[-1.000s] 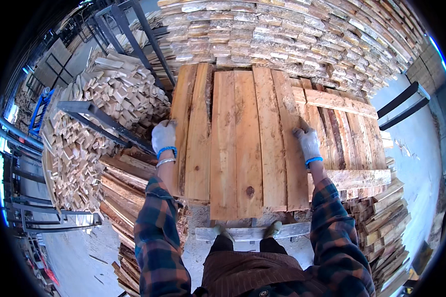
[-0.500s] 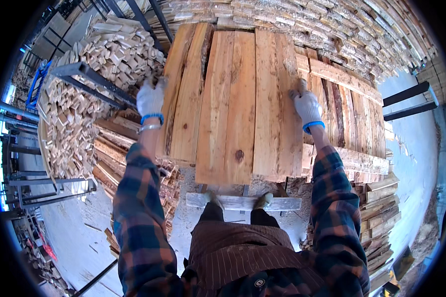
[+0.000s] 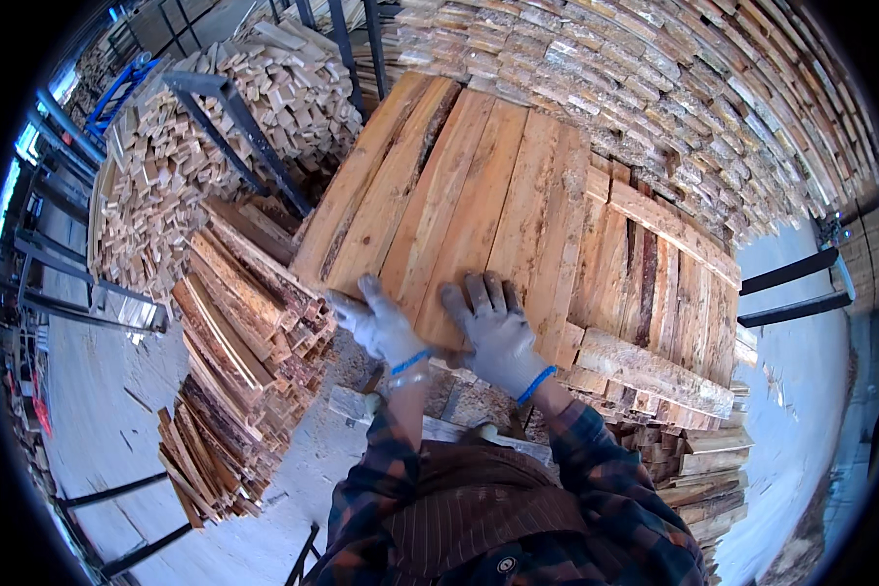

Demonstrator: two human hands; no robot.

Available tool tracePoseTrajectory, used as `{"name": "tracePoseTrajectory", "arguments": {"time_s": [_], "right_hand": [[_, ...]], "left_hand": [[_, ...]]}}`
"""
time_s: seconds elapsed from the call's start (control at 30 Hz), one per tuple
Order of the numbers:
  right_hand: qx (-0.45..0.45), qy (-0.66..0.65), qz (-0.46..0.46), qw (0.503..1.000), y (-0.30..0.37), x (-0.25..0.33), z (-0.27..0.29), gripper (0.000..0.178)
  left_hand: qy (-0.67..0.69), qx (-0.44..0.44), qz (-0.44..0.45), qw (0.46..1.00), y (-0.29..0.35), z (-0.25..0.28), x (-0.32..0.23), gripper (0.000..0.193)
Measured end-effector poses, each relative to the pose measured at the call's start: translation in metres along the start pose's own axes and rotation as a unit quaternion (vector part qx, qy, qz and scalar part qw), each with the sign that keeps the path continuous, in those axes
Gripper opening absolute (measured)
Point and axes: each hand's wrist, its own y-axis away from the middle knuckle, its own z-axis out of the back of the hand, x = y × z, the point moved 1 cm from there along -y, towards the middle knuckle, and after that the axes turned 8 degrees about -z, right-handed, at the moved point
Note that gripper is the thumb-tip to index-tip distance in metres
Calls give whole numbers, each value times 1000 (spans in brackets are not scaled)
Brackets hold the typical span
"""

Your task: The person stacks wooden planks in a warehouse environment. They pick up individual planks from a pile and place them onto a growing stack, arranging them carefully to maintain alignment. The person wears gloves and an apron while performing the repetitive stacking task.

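Note:
Several wide sawn boards [image 3: 464, 210] lie side by side as a top layer, their long sides running away from me. My left hand [image 3: 379, 327], in a pale work glove with a blue cuff, is at the near ends of the left boards, thumb and fingers apart. My right hand [image 3: 496, 327], gloved the same way, rests on the near part of the middle boards with its fingers spread flat. Neither hand grips a board. Right of this layer, narrower bark-edged boards [image 3: 610, 273] lie lower, with a crosswise slat [image 3: 649, 369] over their near ends.
A heap of short wood offcuts [image 3: 215, 146] stands at the far left behind a dark metal frame [image 3: 234, 107]. Long bark-edged strips [image 3: 230, 322] are piled at my left. Behind the boards rises a tall timber stack [image 3: 615, 88]. Dark metal bars [image 3: 791, 293] stick out at right.
Both hands have moved from the outer sides of the board layer to its near ends, closer together. The near board ends now sit more evenly. My view has turned.

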Motion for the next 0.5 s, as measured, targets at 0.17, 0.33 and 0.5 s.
{"name": "tracePoseTrajectory", "arguments": {"time_s": [0.17, 0.33, 0.5], "right_hand": [[17, -9, 40, 999, 20, -7, 7, 86], [-10, 66, 21, 998, 45, -31, -13, 89], [5, 133, 16, 991, 34, -12, -6, 84]], "left_hand": [[64, 7, -33, 997, 0, -5, 12, 79], [41, -72, -119, 989, 8, -15, 9, 87], [117, -31, -77, 990, 0, -3, 13, 77]]}}
